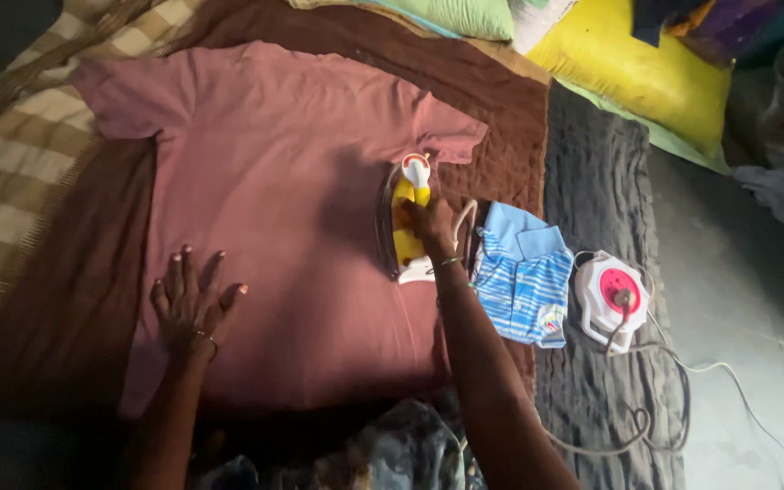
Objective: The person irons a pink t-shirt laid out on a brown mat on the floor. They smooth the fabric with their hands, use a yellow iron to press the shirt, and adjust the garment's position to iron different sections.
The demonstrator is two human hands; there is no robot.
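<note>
Gripping the iron (407, 222) by its yellow handle, the right hand (435, 227) has its fingers wrapped tight; that's the safe spot, clear of the hot, heavy soleplate. Iron sits on the right side of the shirt (274, 227), below the sleeve. Left hand (188, 304), fingers spread wide, lies flat on the near left of the soft, limp cloth.

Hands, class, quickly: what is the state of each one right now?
Left hand: open, flat on the pink shirt.
Right hand: closed around the yellow iron handle.
</note>
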